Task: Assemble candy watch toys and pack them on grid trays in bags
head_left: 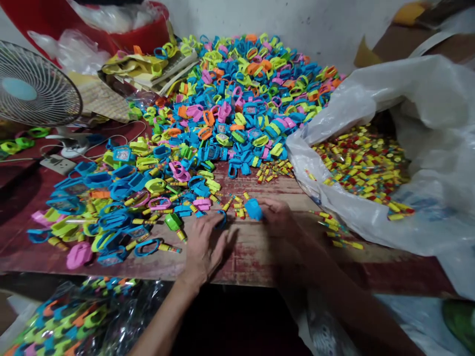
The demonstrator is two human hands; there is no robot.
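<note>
My right hand has its fingers closed on a blue toy watch, a little above the bare wood near the table's front. To its left, my left hand hovers low with thumb and fingers apart. By its fingertips is a blue watch band; whether they touch it I cannot tell. A green toy watch with a small yellow tube at it lies left of that hand. Between the hands and the heap, small yellow-and-red tubes are scattered.
A big heap of coloured toy watches rises against the wall. On the right a white sack gapes, with many yellow tubes inside. A fan and a power strip stand left. Bagged watches lie below the table edge.
</note>
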